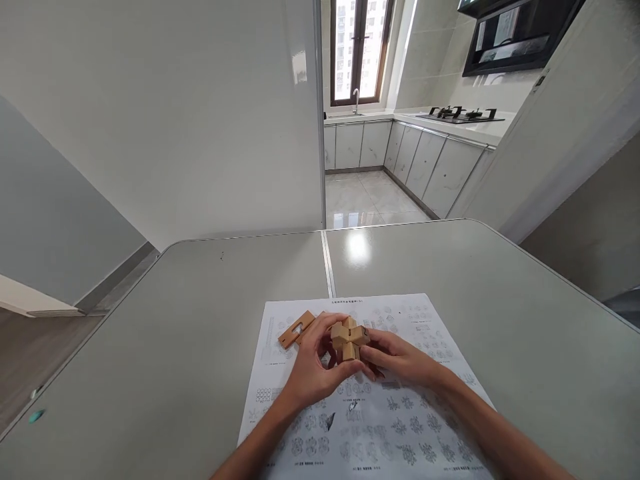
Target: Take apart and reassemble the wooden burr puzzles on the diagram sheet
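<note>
A light wooden interlocking burr puzzle (349, 336) is held between my two hands above a printed sheet. My left hand (320, 360) curls round its left side, thumb below and fingers over the top. From the right, my right hand (393, 353) grips it with thumb and fingers closed on its edge. Beyond my left fingers lies a flat reddish-brown wooden piece (290, 338) with a cut-out slot, partly hidden by that hand. The white sheet (280, 427) under both hands carries rows of small puzzle drawings.
The grey-green table (165, 373) has a seam (327, 263) running away from me. A small teal object (37, 416) sits near its left edge. Behind are a white panel (200, 120) and a kitchen with a gas stove (461, 115).
</note>
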`<state>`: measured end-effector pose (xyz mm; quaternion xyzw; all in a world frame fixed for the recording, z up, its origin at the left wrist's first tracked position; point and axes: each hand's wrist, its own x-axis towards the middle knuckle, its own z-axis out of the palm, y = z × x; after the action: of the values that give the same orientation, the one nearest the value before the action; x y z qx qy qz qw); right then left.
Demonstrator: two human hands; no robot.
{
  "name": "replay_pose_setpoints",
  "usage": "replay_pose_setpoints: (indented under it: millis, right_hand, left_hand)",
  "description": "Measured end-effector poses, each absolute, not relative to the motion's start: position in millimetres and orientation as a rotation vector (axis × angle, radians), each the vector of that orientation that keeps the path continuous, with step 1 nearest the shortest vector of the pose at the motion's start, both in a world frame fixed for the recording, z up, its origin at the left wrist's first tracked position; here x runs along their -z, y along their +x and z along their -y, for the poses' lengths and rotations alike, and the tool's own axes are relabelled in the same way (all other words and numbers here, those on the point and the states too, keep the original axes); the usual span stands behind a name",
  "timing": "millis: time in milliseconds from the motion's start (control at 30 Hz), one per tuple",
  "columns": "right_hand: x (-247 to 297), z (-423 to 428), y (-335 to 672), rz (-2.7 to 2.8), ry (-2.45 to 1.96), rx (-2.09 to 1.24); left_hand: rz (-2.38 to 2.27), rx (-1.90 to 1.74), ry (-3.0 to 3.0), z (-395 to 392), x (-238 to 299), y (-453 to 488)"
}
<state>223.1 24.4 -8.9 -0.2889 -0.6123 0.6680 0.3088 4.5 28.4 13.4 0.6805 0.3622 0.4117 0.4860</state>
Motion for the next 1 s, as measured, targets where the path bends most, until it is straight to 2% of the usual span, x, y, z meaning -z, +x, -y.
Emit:
replay_pose_setpoints:
  millis: [267,700,1000]
  right_hand:
    - [12,-26,228,1.570,-0.779,-1.809]
    - [19,-20,216,1.555,-1.022,-1.354]
    - [21,-21,214,1.593,-1.033,-1.329]
  left_hand:
    - [-0.857,-0.992,1.781,-27,-14,5]
    - [-0.965,-1.089,1.741,-21,-5,12]
    - [-0.990,-1.100,1.712,-20,1,15]
